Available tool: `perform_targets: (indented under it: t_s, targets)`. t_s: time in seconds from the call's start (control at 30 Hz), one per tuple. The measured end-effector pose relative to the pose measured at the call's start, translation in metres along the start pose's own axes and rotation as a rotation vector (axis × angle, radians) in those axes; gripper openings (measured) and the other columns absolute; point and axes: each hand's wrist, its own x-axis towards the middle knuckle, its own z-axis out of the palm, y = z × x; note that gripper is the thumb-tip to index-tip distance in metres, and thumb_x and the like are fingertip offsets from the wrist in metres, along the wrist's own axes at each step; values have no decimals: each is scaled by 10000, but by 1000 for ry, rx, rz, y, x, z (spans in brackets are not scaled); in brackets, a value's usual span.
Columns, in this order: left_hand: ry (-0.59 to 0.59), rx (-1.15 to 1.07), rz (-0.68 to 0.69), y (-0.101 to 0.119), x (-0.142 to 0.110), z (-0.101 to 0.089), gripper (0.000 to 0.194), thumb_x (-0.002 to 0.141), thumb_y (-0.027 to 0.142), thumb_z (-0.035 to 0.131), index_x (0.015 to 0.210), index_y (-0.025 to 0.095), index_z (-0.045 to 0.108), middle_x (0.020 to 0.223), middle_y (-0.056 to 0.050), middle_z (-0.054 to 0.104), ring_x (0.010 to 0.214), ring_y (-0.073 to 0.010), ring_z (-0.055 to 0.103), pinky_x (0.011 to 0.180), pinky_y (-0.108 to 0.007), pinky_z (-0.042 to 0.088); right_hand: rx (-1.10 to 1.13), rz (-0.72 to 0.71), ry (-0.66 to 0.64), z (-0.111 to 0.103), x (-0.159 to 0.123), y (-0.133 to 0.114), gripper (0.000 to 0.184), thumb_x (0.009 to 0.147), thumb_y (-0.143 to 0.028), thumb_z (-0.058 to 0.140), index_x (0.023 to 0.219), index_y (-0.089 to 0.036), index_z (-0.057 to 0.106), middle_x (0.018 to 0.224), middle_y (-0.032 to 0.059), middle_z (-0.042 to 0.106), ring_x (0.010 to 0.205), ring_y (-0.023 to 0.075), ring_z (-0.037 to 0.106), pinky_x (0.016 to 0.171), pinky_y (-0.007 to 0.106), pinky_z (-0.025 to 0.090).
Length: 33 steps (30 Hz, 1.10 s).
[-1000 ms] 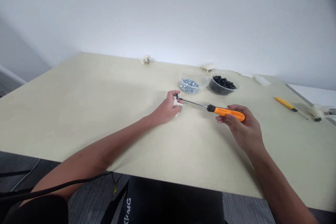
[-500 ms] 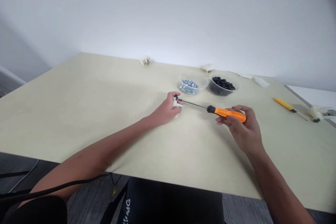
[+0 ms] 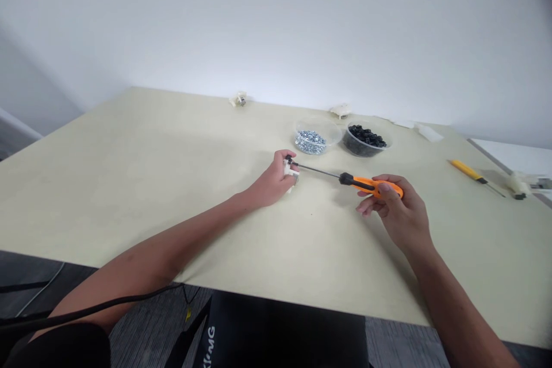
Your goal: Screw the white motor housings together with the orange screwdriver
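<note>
My left hand (image 3: 276,179) is closed around a small white plastic part (image 3: 291,171) with a black piece at its top; the fingers hide much of it. In my right hand (image 3: 399,207) is an orange-and-black screwdriver (image 3: 364,183), gripped by its handle with the thumb on top. Its thin metal shaft points left, and the tip meets the black piece on the white part. Behind the hands stand a clear tub of silvery screws (image 3: 311,142) and a clear tub of small black parts (image 3: 365,139).
A yellow screwdriver (image 3: 466,171) lies at the right, beside another white plastic assembly (image 3: 520,185). Near the wall sit two more whitish parts, one at the left (image 3: 238,99) and one behind the tubs (image 3: 340,110). A black cable (image 3: 129,301) crosses below the table's front edge.
The screwdriver's handle has rotated in my right hand, now showing a black strip, and my right thumb and fingers have shifted around it. My left hand holds its position.
</note>
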Motion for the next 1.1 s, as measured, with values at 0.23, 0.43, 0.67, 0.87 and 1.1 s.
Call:
perform_targets:
  t_s: [0.23,0.43,0.67,0.87,1.1]
  targets:
    - [15,-21,-12,-3,3,-1,468,814,176,463,1233,238,264,1145,-68,478,823,-125,489,688,-272,418,117,-44,-110,0,-1,4,325,846,-381,684,1097,-287,500,888,14,703,730,208,714,658,365,574]
    - [23,-16,-8,-3,4,-1,457,810,167,457,1216,239,260,1132,-60,478,815,-118,480,698,-278,410,80,-68,-74,0,-1,3,280,841,-350,692,1064,-256,551,823,11,686,684,201,704,632,343,559]
    - [16,-30,-23,-1,3,-1,465,806,163,455,1220,240,258,1141,-64,477,809,-117,488,692,-277,404,92,-49,-104,-1,0,6,234,896,-417,607,1072,-274,553,898,36,686,731,209,695,584,336,540]
    - [11,-28,-36,-3,4,-2,462,810,171,457,1223,247,266,1150,-69,480,806,-119,487,674,-273,412,183,-129,-87,3,-1,4,240,844,-271,674,1054,-312,566,1055,1,633,830,188,690,678,346,564]
    - [-39,-38,-13,-4,3,-1,446,819,181,455,1219,254,271,1143,-69,479,799,-121,505,646,-268,435,199,-127,-20,5,0,-1,233,849,-260,673,1056,-290,571,929,11,686,799,207,719,754,364,577]
